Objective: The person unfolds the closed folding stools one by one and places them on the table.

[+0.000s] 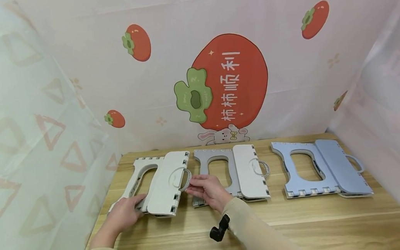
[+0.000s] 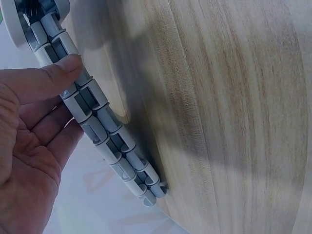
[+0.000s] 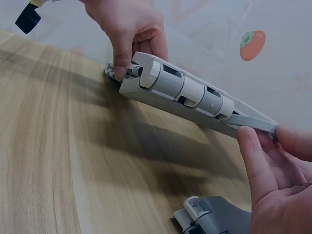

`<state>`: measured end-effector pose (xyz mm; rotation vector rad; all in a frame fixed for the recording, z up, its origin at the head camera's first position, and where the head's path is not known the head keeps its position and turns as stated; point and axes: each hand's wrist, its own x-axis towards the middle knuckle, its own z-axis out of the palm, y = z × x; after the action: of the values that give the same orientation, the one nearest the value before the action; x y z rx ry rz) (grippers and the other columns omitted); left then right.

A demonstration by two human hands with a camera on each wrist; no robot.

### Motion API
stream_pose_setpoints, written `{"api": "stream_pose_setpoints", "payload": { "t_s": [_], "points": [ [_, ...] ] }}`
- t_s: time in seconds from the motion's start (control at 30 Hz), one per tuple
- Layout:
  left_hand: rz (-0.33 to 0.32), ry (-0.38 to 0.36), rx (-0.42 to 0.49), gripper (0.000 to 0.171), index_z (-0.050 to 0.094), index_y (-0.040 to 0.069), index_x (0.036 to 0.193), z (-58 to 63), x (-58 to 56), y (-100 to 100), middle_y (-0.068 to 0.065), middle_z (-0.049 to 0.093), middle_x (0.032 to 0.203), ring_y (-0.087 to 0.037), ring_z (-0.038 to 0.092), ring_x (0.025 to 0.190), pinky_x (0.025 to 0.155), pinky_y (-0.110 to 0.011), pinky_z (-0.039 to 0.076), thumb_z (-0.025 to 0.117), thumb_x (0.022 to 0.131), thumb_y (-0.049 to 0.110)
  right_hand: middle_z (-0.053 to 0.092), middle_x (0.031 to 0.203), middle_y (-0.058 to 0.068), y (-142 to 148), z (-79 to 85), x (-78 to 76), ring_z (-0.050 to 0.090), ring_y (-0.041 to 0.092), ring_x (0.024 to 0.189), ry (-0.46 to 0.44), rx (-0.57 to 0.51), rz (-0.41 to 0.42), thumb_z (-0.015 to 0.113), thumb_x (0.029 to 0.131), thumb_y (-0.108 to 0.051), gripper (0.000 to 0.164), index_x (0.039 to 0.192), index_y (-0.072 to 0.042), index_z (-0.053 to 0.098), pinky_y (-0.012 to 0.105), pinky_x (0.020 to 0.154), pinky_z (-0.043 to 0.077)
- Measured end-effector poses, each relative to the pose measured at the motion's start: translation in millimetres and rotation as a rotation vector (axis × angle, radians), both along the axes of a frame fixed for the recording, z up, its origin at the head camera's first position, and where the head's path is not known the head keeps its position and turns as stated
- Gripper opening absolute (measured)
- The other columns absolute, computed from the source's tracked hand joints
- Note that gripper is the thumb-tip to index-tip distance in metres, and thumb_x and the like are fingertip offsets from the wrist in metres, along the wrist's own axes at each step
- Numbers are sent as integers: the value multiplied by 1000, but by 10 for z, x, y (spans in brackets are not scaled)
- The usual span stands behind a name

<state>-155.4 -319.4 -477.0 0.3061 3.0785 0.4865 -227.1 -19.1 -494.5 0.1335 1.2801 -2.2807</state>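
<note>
A white folding stool (image 1: 164,185), folded flat, is at the left of the wooden table, partly lifted off it in the right wrist view. My left hand (image 1: 124,214) grips its hinged near edge, with the thumb (image 2: 63,68) on one side and the fingers on the other. With thumb and fingers, my right hand (image 1: 208,190) pinches the stool's grey carry handle (image 3: 253,123). Just right of it lies a second folded stool (image 1: 250,172), grey with a white panel. The right hand hides part of that stool's left side in the head view.
A blue folded stool (image 1: 345,165) lies farther right on the wooden table (image 1: 180,242). Printed cloth (image 1: 170,96) with persimmon pictures stands behind the table and at both sides. A black strap piece (image 1: 220,229) sticks out from the right wrist.
</note>
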Motion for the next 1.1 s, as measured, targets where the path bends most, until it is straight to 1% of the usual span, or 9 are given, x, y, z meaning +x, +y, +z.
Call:
{"api": "stream_pose_setpoints", "payload": {
  "t_s": [0.27,0.37,0.47,0.53,0.57,0.7,0.77,0.9,1.1],
  "points": [
    [1,-13,3,53,71,6,125,41,0,26,-14,75,105,-32,70,92,79,-53,57,80,73,3,66,122,33,22,26,-9,75,26,93,19,-3,29,64,98,2,40,134,15,55,37,92,60],
    [-1,-25,10,53,71,6,126,52,-8,35,-14,75,106,-32,70,93,80,-53,57,81,74,4,67,119,32,30,39,-13,74,25,92,22,-9,36,64,98,2,41,135,15,54,37,91,60],
    [1,-39,21,53,70,6,127,61,-8,42,-15,75,108,-32,70,95,82,-53,57,82,75,4,72,110,26,42,51,-16,74,25,92,30,-17,38,64,98,2,41,135,15,54,36,90,60],
    [-2,-46,32,53,70,4,127,72,-6,52,-15,74,110,-32,70,97,84,-54,57,82,75,4,73,108,24,52,58,-18,74,25,92,31,-21,36,64,98,2,40,135,14,55,35,90,61],
    [-2,-50,38,53,69,4,127,79,-5,59,-16,74,111,-33,69,98,85,-54,57,83,76,4,73,108,24,57,64,-20,74,25,92,29,-24,35,65,98,1,40,135,14,56,35,90,61],
    [-1,-59,52,54,68,2,128,105,3,85,-18,74,113,-34,69,101,88,-56,56,83,76,5,67,121,30,77,92,-24,74,25,94,20,-35,33,65,98,0,44,138,14,54,35,91,60],
    [1,-61,52,55,68,2,129,111,5,92,-19,74,113,-35,69,101,88,-56,56,83,76,6,66,123,31,82,102,-26,75,25,94,27,-36,30,65,98,0,45,139,14,52,35,91,60],
    [1,-63,51,55,68,3,130,119,4,102,-19,74,112,-36,69,101,87,-56,56,83,77,7,70,117,28,89,123,-22,75,24,92,37,-32,20,65,98,0,44,137,15,53,36,90,60],
    [7,-59,60,55,67,3,131,118,10,106,-20,73,113,-34,69,101,88,-56,56,82,78,7,74,106,20,98,147,-22,75,23,91,46,-31,20,65,98,-1,38,134,12,58,36,90,60]
  ]
}}
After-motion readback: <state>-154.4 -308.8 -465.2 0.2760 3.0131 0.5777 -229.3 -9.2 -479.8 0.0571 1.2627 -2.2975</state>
